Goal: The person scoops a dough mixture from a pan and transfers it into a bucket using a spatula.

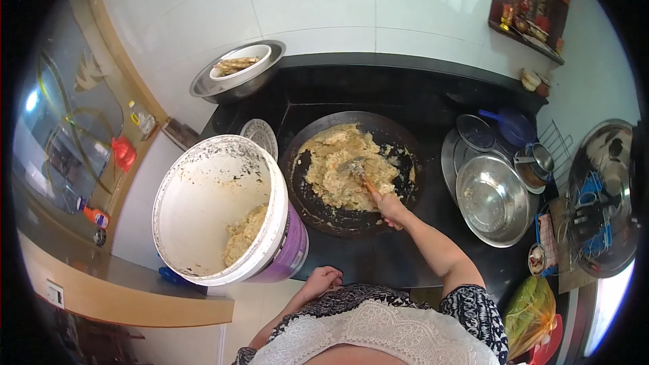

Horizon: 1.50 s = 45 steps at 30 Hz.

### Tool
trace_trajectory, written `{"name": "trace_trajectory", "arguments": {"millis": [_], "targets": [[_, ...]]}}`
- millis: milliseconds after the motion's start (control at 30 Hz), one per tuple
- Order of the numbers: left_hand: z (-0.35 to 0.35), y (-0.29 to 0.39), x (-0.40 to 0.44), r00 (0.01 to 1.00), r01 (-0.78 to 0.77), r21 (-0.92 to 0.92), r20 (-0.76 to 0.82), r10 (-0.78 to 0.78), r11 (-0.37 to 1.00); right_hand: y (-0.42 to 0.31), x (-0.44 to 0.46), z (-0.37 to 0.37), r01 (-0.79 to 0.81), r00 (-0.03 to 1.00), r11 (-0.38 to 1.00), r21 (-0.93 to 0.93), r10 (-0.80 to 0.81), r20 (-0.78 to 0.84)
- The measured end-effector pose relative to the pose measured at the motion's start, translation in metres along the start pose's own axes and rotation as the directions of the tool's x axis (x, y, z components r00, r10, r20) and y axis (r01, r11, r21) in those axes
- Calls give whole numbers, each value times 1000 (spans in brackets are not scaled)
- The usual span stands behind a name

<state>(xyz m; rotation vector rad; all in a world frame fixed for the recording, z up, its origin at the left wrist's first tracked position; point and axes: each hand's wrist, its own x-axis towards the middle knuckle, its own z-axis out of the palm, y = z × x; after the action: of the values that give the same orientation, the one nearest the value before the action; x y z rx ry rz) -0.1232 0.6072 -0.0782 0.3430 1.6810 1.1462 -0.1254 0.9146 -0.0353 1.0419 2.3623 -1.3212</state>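
My right hand [390, 209] is wrapped round the wooden handle of a spatula [368, 185], whose head is partly buried in food. A pale, lumpy, mash-like mixture [331, 172] lies heaped in the wide dark wok [311, 220], with smears along the wok's side. Down at the counter's front edge, my left hand [325, 279] is curled closed, with nothing visible in it. To its upper left stands a large white bucket [209, 182], tilted so its mouth faces me. More of the pale mixture [245, 236] sits inside the bucket, and dark specks cling to its wall.
A metal basin with a white bowl [233, 74] stands at the back left. On the right are a steel bowl [492, 199], a blue strainer [517, 128] and small pots [539, 157]. A bagged bundle of greens [531, 311] is at lower right. A patterned round plate [259, 136] lies behind the bucket.
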Motion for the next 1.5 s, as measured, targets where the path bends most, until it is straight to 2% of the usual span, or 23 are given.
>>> {"name": "trace_trajectory", "arguments": {"millis": [33,100,133,267,367,433,467,500,533,567,600,633,733,800,867,900,1033,1100,1200,1267,1333,1433,1500], "targets": [[1,-1,3,1000,-11,-8,8,11,1000,9,-6,-1,-7,1000,1000,10,7,-10],[6,-3,6,1000,-17,-9,26,17,1000,22,-21,-2,65,995,929,364,-87,44],[8,-3,7,999,-22,-13,37,23,1000,11,-45,-10,-14,998,903,428,-15,65],[12,-3,9,997,-43,-7,68,44,999,9,-81,-11,22,999,900,436,-37,27],[14,-8,11,997,-31,-6,67,31,999,-3,-102,-7,181,978,866,466,-109,-177],[14,-6,7,997,-30,0,73,30,1000,-7,-100,-4,100,995,677,729,-83,-59],[14,-4,6,997,-34,7,75,33,999,-9,-101,-3,101,995,678,728,-85,-59],[14,-1,4,997,-34,6,73,33,999,-15,-107,-3,-22,997,548,836,-46,56],[15,1,2,989,-141,61,47,139,988,-19,-110,-3,-151,984,399,904,-25,176],[16,4,-1,970,-244,118,26,243,963,-18,-105,-2,-153,984,402,903,-25,178],[19,12,-5,970,-242,113,24,240,964,-15,-96,-1,-281,947,230,932,-89,307],[23,27,-10,903,-411,177,-56,426,894,-15,-92,-1,-413,892,60,909,-172,417],[30,88,-26,504,-718,481,-138,853,502,-20,-84,6,-471,862,22,882,-200,465],[40,133,-34,308,-781,532,-129,942,328,-20,-72,12,-498,848,41,866,-184,497],[51,162,-25,278,-823,483,-116,953,299,-26,-69,20,-516,834,76,853,-184,520],[55,171,-20,249,-860,434,-97,964,266,-6,-44,30,-535,750,81,841,-412,517],[47,170,35,275,-784,602,124,953,148,-23,-44,47,-454,840,121,883,-272,469],[44,166,48,382,-731,630,60,922,262,-22,-37,50,-426,865,132,895,-232,445],[41,163,67,517,-668,639,30,855,382,-7,-5,56,-589,697,168,790,-388,603],[43,161,75,599,-628,635,25,800,450,-2,-3,56,-567,724,154,809,-376,579],[51,170,65,407,-526,838,96,908,147,-11,-18,48,-518,776,141,844,-338,533],[55,161,54,345,-622,742,-25,938,249,-5,-13,50,-464,820,132,876,-310,481],[54,152,42,325,-672,691,-51,945,268,27,8,65,-654,742,-5,756,-194,641]]}}
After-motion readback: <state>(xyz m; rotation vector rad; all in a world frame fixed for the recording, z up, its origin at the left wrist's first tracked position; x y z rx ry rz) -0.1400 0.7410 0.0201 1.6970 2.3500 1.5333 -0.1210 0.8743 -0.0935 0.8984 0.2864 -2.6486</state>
